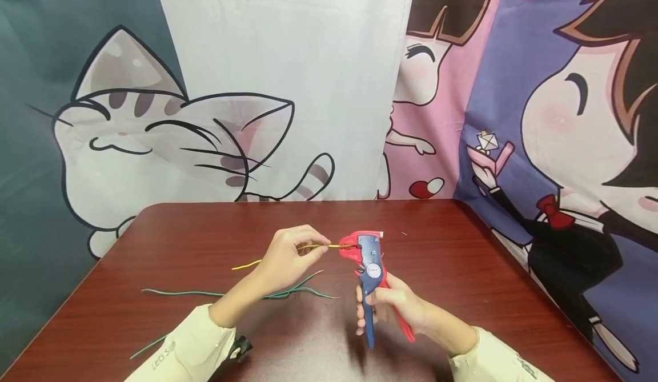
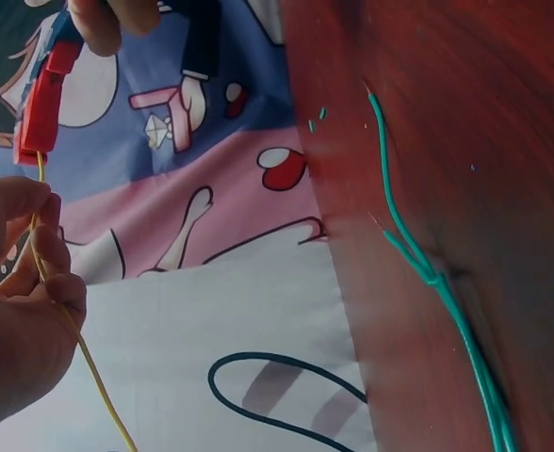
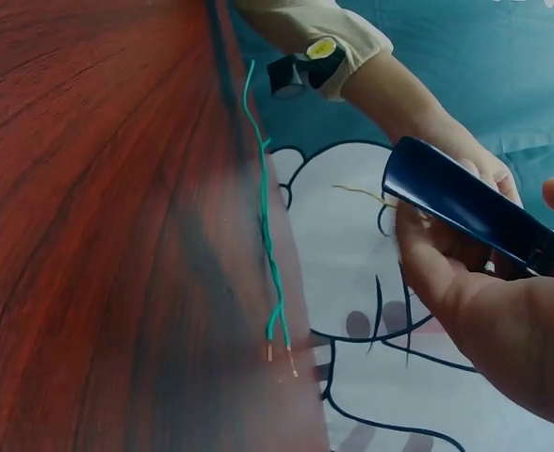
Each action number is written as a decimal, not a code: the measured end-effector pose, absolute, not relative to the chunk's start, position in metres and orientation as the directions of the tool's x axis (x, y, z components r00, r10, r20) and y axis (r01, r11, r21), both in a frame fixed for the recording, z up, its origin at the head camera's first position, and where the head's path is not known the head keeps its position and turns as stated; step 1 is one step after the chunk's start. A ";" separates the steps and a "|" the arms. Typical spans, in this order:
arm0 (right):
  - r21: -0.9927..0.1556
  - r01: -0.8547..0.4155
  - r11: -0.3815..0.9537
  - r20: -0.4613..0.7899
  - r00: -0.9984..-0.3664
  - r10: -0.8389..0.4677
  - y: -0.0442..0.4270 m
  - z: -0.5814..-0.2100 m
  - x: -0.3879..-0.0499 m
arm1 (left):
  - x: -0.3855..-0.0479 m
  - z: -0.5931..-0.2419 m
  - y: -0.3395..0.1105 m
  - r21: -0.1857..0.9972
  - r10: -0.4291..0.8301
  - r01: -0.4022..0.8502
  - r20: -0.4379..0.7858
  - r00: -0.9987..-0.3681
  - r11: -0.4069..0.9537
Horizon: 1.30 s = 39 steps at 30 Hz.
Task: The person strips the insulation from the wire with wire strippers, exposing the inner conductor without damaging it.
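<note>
My left hand (image 1: 293, 256) pinches a yellow wire (image 2: 93, 363) between thumb and fingertips. One end of that wire reaches into the red jaws of a wire stripper (image 1: 371, 256); the rest trails back behind the hand. My right hand (image 1: 396, 305) grips the stripper's blue and red handles, and the tool stands upright above the table. In the right wrist view, the blue handle (image 3: 475, 202) hides part of the fingers. Green wires (image 1: 288, 294) with bare copper ends lie on the table below my left forearm, twisted together along part of their length.
The reddish-brown wooden table (image 1: 462, 325) ends at a cloth backdrop (image 1: 329, 85) printed with cartoon figures. Small green scraps (image 2: 317, 120) lie on the table. Another green wire end (image 1: 149, 346) shows beside the left sleeve (image 1: 185, 342).
</note>
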State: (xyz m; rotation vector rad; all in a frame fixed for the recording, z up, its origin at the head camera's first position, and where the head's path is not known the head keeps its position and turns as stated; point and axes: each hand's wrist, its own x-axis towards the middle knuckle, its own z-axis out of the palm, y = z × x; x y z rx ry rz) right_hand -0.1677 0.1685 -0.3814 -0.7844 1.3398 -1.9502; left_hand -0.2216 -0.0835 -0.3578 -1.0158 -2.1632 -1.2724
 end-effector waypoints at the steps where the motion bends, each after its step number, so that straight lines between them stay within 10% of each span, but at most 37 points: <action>1: -0.945 0.171 -0.278 0.121 -0.608 -0.785 0.168 -0.381 -0.167 | -0.221 -0.358 -0.083 0.551 0.375 0.777 0.680 -0.630 0.305; 39: -0.937 0.082 -0.339 0.223 -0.606 -0.763 0.165 -0.384 -0.164 | -0.217 -0.353 -0.088 0.464 0.358 0.841 0.762 -0.539 0.278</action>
